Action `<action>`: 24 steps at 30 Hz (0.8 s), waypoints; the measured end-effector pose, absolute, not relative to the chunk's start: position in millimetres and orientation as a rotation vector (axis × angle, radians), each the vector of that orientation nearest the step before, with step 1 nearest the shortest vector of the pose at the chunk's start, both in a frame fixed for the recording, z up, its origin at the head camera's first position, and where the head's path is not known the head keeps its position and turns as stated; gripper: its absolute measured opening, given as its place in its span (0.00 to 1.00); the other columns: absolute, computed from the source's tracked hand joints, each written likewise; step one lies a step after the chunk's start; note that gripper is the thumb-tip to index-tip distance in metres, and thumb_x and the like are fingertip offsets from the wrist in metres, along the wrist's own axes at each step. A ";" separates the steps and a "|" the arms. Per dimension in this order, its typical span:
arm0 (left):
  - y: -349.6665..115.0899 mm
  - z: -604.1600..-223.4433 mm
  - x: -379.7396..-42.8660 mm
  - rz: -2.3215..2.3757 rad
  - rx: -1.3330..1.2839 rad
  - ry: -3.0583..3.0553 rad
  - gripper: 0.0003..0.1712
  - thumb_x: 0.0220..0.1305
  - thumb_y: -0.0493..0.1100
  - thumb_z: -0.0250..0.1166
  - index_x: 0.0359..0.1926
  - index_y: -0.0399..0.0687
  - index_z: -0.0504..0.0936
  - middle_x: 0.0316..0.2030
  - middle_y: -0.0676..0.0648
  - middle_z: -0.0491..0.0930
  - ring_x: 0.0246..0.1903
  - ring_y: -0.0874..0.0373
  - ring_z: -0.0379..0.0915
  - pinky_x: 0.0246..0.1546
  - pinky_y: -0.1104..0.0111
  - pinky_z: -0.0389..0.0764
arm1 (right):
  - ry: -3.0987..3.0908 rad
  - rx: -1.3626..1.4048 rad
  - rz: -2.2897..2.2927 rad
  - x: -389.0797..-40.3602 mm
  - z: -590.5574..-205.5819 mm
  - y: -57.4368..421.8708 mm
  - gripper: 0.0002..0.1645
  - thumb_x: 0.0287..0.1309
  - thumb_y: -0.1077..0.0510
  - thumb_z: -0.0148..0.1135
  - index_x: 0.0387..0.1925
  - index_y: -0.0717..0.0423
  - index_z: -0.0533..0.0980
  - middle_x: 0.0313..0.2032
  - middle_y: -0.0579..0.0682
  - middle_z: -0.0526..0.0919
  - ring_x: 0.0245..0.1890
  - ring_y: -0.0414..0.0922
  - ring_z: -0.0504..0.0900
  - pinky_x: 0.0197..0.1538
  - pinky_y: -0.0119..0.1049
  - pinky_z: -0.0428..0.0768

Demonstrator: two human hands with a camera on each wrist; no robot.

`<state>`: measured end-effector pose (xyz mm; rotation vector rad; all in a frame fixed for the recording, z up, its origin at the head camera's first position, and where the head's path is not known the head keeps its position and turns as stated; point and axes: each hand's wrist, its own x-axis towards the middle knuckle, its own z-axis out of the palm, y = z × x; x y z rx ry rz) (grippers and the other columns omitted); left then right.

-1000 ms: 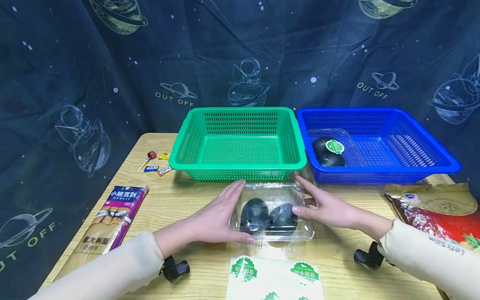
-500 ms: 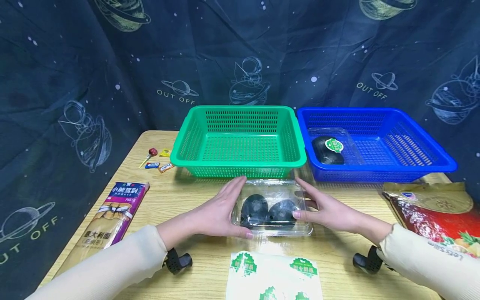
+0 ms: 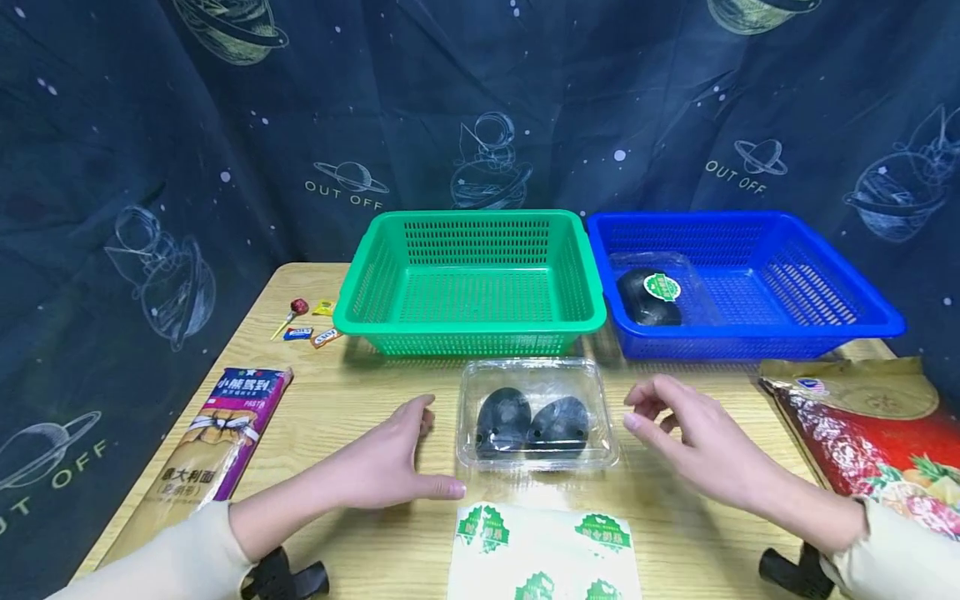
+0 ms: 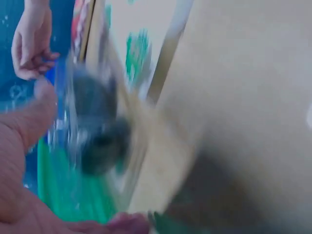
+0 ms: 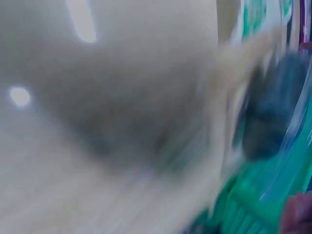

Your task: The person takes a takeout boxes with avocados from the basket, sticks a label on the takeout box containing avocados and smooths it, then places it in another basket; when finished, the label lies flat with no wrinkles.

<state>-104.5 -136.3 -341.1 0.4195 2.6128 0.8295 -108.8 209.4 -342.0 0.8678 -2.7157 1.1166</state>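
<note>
A clear plastic clamshell box point(image 3: 537, 458) lies closed on the table in the head view, with two black oval objects point(image 3: 504, 421) inside. Their exact kind cannot be told. To its left is my left hand point(image 3: 382, 467), thumb and fingers spread, holding nothing and apart from the box. My right hand point(image 3: 693, 437) hovers right of the box, fingers loosely bent, with nothing in it. Just in front of the box lies a white sheet of green stickers point(image 3: 551, 550). Both wrist views are blurred; the left one shows the black objects point(image 4: 95, 100) beyond my thumb.
A green basket point(image 3: 469, 329) stands behind the box. Right of it, a blue basket point(image 3: 765, 340) holds another clear box point(image 3: 693, 292) with a stickered black object. A pasta pack point(image 3: 217, 442), a lollipop point(image 3: 298, 307) and small candies lie left; a red-gold bag point(image 3: 877, 425) lies right.
Both hands have let go of the clamshell box and drawn apart, the left hand leftward and the right hand rightward. The box has stayed in about the same place.
</note>
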 end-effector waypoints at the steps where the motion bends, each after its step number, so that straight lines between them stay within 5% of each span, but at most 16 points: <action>1: -137.2 -340.4 -97.9 0.858 0.379 2.572 0.60 0.46 0.63 0.73 0.67 0.30 0.55 0.55 0.39 0.71 0.53 0.47 0.70 0.55 0.53 0.71 | -2.656 0.949 1.057 -100.9 -341.3 208.2 0.07 0.61 0.59 0.61 0.41 0.49 0.75 0.36 0.37 0.78 0.36 0.35 0.77 0.37 0.30 0.79; 5: -135.0 -343.6 -75.9 0.990 0.317 2.394 0.46 0.51 0.57 0.72 0.60 0.33 0.64 0.42 0.47 0.72 0.37 0.58 0.70 0.38 0.65 0.73 | -2.555 1.426 0.795 -73.7 -350.0 199.0 0.14 0.61 0.54 0.62 0.49 0.47 0.76 0.45 0.37 0.79 0.45 0.35 0.78 0.44 0.32 0.80; 10: -127.0 -352.7 -62.2 1.110 0.329 2.276 0.38 0.51 0.52 0.73 0.55 0.35 0.69 0.37 0.49 0.74 0.32 0.59 0.73 0.31 0.69 0.73 | -2.599 1.886 0.366 -60.9 -373.0 191.4 0.30 0.69 0.45 0.50 0.66 0.56 0.66 0.65 0.50 0.70 0.64 0.49 0.69 0.56 0.41 0.76; 24: -109.9 -374.3 -58.6 1.497 0.097 1.974 0.22 0.46 0.28 0.71 0.44 0.31 0.73 0.27 0.46 0.73 0.23 0.60 0.75 0.29 0.69 0.81 | -2.630 1.871 0.223 -67.5 -382.9 185.6 0.30 0.69 0.45 0.51 0.64 0.59 0.68 0.63 0.52 0.71 0.63 0.51 0.70 0.56 0.41 0.76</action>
